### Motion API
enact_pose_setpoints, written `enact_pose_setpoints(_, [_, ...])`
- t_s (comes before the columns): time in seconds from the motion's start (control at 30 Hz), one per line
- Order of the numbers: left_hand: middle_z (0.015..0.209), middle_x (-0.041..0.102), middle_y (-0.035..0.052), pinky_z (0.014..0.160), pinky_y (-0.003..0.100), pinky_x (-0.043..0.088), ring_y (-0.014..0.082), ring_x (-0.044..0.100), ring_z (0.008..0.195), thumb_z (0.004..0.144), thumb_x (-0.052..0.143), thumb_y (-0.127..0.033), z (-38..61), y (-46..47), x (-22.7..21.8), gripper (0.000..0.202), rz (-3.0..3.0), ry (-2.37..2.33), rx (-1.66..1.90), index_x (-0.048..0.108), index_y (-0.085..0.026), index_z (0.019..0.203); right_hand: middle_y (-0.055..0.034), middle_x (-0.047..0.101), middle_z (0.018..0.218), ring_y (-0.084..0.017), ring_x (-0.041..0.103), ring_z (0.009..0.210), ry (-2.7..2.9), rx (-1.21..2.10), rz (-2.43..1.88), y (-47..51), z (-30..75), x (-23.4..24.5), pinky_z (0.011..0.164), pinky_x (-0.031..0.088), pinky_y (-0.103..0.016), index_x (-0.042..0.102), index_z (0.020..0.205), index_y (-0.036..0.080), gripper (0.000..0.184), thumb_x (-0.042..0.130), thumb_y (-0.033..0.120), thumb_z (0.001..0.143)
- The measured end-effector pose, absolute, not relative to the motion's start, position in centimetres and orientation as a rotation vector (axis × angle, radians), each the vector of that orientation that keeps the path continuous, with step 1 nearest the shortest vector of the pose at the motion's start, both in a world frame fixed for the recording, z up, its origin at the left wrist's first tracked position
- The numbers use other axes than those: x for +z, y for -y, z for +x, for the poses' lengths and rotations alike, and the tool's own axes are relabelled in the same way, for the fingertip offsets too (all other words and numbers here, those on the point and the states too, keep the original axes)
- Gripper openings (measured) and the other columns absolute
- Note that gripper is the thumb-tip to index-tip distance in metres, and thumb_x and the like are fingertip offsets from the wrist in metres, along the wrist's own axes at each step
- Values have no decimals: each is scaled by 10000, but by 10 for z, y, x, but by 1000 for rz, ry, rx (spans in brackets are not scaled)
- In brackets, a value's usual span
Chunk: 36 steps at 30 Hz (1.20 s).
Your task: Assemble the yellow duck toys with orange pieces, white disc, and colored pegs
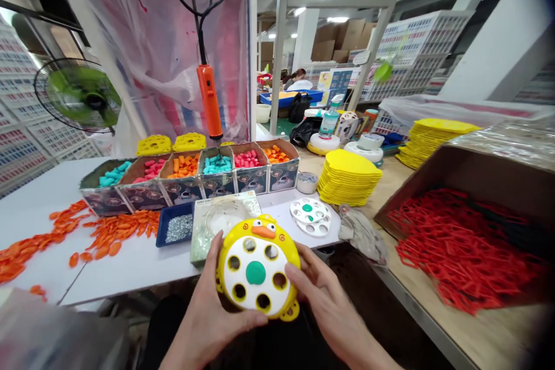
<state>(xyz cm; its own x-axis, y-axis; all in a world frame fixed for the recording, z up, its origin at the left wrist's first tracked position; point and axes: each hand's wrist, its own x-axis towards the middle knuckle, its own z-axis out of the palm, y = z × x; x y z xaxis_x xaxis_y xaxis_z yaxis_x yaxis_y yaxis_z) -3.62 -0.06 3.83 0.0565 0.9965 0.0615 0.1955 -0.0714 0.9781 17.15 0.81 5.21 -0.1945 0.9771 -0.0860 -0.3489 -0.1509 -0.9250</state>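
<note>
Between both hands is a round yellow toy with a duck face [259,269], its white front disc pierced by several round holes around a green centre. My left hand [217,306] grips its left side and lower edge, the thumb lying along the bottom. My right hand [318,283] holds the right side, thumb on the rim near a hole. The toy is held up just in front of the table edge, face toward me. Behind it lies a box with a printed dinosaur label [225,214]. White discs with holes [310,215] rest on the table to the right.
An orange electric screwdriver [210,101] hangs above cardboard bins [184,189] of coloured pieces. A blue tray of screws [176,224] and loose orange parts [124,231] lie left. Stacked yellow plates [349,178] and a carton of red parts [459,248] stand right.
</note>
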Motion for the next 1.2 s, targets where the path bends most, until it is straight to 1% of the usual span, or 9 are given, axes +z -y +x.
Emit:
enact_pose_setpoints(0.13, [1586,402,180,1021,474,546,395,528,1344,608,927,-274,-35,2,37,1210,978,-1006,1152,170,-241,1551,-78,691,1291,-246,685,1092,974,1610,-925,-12,174,44,868,582,-319,557,1337,273,535,729,464,867])
enact_pose_setpoints(0.3, [1519,490,177,928,442,599,390,594,1266,605,928,-239,-26,1,38,1153,939,-1087,1179,243,-221,1531,-81,684,1311,-265,670,1140,979,1611,-938,-17,174,36,910,571,-346,550,1362,268,603,771,450,831])
enact_pose_setpoints(0.43, [1503,508,179,948,406,585,382,575,1287,546,951,-237,-26,3,39,1165,870,-1079,1256,288,-202,1503,-86,684,1313,-271,680,1124,942,1644,-944,-18,173,32,873,582,-349,553,1366,270,596,767,442,837])
enact_pose_setpoints(0.53, [1486,529,188,980,428,563,380,577,1288,574,942,-258,-34,3,39,1165,834,-987,1230,251,-215,1511,-85,697,1294,-270,686,1118,928,1683,-932,-17,174,28,878,581,-357,524,1403,283,613,753,432,854])
enact_pose_setpoints(0.6, [1494,528,184,997,434,552,373,574,1294,618,925,-283,-41,3,39,1094,829,-971,1185,278,-222,1497,-76,671,1344,-266,662,1174,931,1701,-907,-17,176,26,932,563,-362,513,1416,293,618,753,413,859])
enact_pose_setpoints(0.73, [1473,565,162,1028,398,526,352,564,1313,654,911,-312,-54,0,38,883,846,-1023,1128,449,-200,1398,-42,583,1461,-256,564,1321,960,1742,-835,-19,177,28,1065,491,-378,523,1408,319,605,762,380,856])
enact_pose_setpoints(0.9, [1308,696,168,918,460,579,378,690,1126,678,898,-308,-59,2,45,803,792,-886,1044,502,-202,1369,-58,592,1450,-278,508,1375,1091,1830,-769,-21,174,30,1135,424,-420,562,1382,299,608,789,391,825])
enact_pose_setpoints(1.1, [1152,772,148,828,394,600,356,749,989,590,944,-271,-62,10,49,817,700,-833,1067,572,-188,1313,-55,488,1543,-285,419,1443,1138,1899,-807,-26,167,26,1170,385,-426,538,1411,305,659,798,406,814])
enact_pose_setpoints(1.2, [1148,775,153,830,397,600,352,754,977,568,952,-274,-69,13,47,812,683,-826,1072,593,-185,1291,-60,534,1505,-281,448,1423,1179,1960,-746,-29,160,27,1171,383,-422,545,1409,306,653,795,411,815])
